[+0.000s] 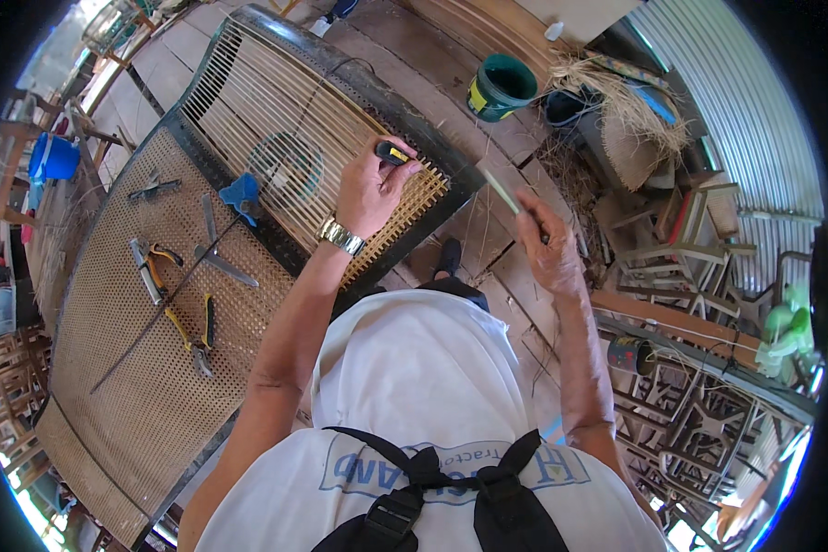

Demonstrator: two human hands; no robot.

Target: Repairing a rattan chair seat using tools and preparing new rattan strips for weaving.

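Note:
My left hand (370, 189), with a metal watch on the wrist, grips a small black tool with a yellow mark (393, 153) over the woven cane edge of a dark-framed panel (340, 83). Its strands run lengthwise, partly woven near my hand. My right hand (545, 241) is raised to the right of the panel and pinches a thin pale cane strip (503, 191) that sticks up and to the left. The two hands are apart.
A finished woven cane panel (110, 368) lies at the left with pliers (196, 331), cutters (149, 267), a long thin rod and a blue clamp (241, 193) on it. A green bucket (500, 87), loose fibre and stacked wooden chair frames (681, 230) crowd the right.

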